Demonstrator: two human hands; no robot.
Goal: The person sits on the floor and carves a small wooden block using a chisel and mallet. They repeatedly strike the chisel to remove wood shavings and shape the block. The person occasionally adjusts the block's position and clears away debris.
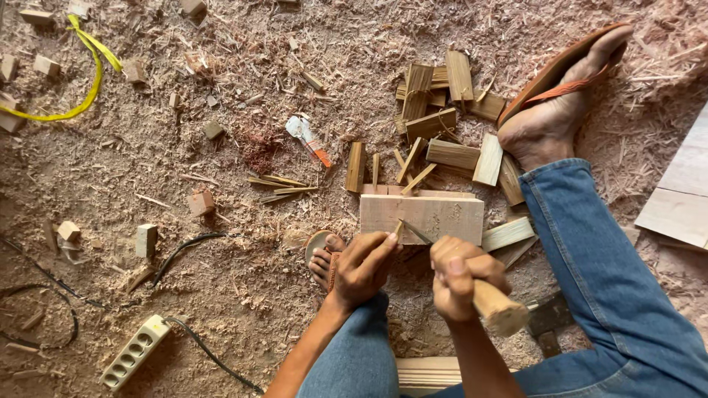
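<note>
**Splitting a sliver on the pale block**

A thin, short sliver of light wood [399,228] is standing nearly upright on the near edge of a pale rectangular wooden block [422,217], which is lying flat on the sawdust-covered floor [243,287] just in front of the person's knees. The left hand [363,267] is pinching that sliver between fingertips and thumb, holding it steady against the block. A narrow dark blade [417,233] is slanting across the block's front edge right beside the sliver; the right hand [459,274] is clenching tightly around the tool's round light wooden handle [499,309], whose butt end is sticking out toward the camera.

Behind the block, a loose heap of brownish split wood pieces [435,125] is lying scattered, some flat and some overlapping, with thin splinters [280,186] spreading to the left. The person's legs in blue jeans [597,258] are framing the work: one bare foot in an orange sandal [560,103] is resting beyond the heap at the right, and toes of the other foot [324,262] are showing just left of the left hand. Farther out on the floor are lying a white power strip [135,351] with a black cable [206,350], small wood offcuts [146,239] and a yellow strap [87,74].
</note>
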